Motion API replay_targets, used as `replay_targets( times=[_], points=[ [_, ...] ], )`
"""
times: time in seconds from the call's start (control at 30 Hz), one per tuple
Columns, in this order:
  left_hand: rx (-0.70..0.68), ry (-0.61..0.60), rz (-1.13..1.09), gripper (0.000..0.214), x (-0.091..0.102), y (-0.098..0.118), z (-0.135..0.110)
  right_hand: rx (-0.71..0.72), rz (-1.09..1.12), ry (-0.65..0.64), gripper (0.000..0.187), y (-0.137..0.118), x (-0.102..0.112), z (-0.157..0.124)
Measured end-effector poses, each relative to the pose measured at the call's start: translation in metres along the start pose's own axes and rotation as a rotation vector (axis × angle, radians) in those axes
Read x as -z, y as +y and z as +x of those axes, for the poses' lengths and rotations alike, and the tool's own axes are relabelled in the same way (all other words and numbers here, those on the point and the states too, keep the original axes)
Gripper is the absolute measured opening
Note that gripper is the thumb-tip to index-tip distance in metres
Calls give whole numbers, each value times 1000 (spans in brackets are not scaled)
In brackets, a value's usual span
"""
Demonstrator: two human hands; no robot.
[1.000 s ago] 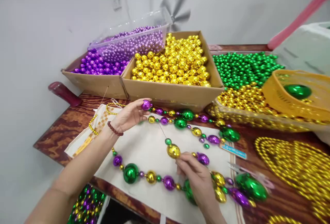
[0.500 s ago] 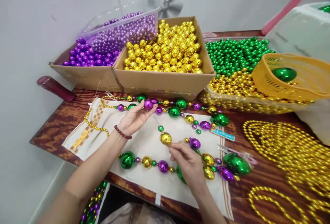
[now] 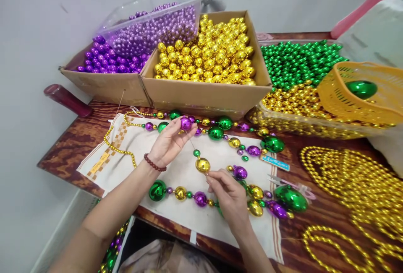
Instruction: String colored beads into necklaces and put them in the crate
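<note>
blue label (image 3: pixel 275 163) on the table, print too blurred to read

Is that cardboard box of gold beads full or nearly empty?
Full: gold beads heap up to the cardboard box rim.

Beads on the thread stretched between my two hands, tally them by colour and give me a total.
purple bead, held by the left hand: 1
green bead, on the thread: 1
gold bead, above the right hand pinching the thread: 1
Total: 3

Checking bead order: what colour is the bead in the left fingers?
Purple bead, head view.
</note>
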State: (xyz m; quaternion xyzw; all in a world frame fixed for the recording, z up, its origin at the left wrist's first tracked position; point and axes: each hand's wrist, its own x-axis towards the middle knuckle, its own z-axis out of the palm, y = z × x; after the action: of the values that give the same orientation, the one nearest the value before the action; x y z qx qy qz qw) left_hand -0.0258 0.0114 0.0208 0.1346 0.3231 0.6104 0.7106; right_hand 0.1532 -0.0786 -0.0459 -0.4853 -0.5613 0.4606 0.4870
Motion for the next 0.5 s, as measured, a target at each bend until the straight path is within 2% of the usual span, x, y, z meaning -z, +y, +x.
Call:
replay_targets(
  times=[0.1,0.33,0.5],
  points=[
    [-26,-17,8,4,-2,-3,-3,-35,-14,14,15,-1,-2,-1],
    [-111,-29,125,22,-8,-25,-19,-88,9,88,16,-3,-12,1],
    [-144,-30,185,24,-9,-36,-26,-152,138,52,16,-6,-15,6]
  ],
)
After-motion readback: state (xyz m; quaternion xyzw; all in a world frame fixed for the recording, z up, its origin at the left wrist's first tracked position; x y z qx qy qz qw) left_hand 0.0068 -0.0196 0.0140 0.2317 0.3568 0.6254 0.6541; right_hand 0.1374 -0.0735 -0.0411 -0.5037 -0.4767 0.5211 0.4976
